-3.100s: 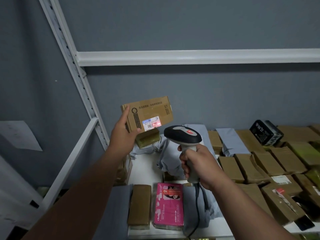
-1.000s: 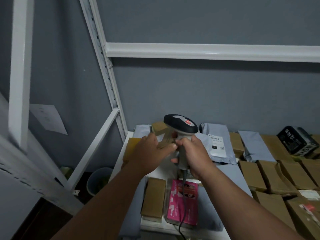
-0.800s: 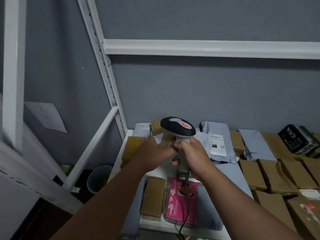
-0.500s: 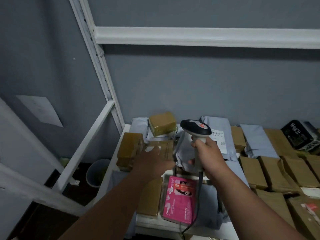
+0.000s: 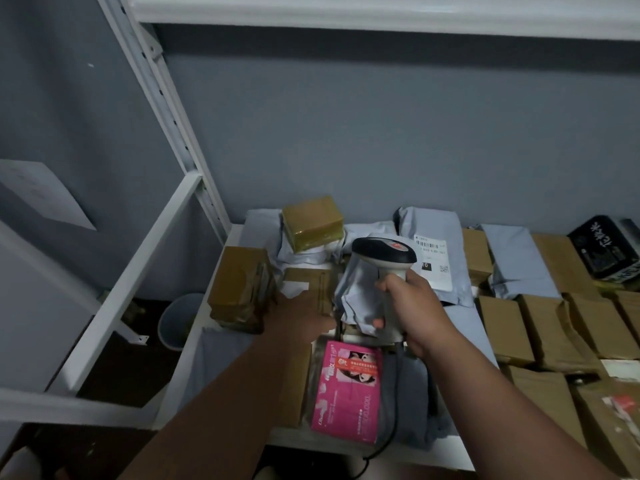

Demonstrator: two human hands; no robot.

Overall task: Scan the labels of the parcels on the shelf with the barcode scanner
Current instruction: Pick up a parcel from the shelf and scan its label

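Nearest the camera, at the front edge of the white metal shelf (image 5: 194, 344), a bright pink printed packet (image 5: 346, 393) lies flat, with a flat brown cardboard parcel (image 5: 294, 382) just to its left and grey plastic mailer bags under and around them. A dark cable (image 5: 391, 420) runs down over the front edge of the shelf from the handle of the barcode scanner.

Just behind the pink packet are the two hands. The right hand (image 5: 412, 313) is wrapped round the pale grey handle of the black-topped barcode scanner (image 5: 384, 258), holding it upright with its head above the fist and facing toward the left and back of the shelf. The left hand (image 5: 301, 313) lies low beside it, to the left, resting on a flat brown cardboard parcel (image 5: 311, 282) that sits on the shelf; its fingers are hidden behind the back of the hand, so whether they are curled or flat cannot be told. A white label patch shows on this parcel just beyond the hand. The scanner's head stands just right of and above that parcel.

Left of the left hand stands a stack of brown taped boxes (image 5: 242, 289). Further back, a brown tape-wrapped box (image 5: 311, 221) rests on grey mailers, and a grey mailer bag with a white barcode label (image 5: 433, 258) lies behind the scanner. To the right, rows of brown cardboard parcels (image 5: 540, 320) cover the shelf, with a black box bearing white characters (image 5: 606, 247) at the far right, against the grey wall (image 5: 346, 133).
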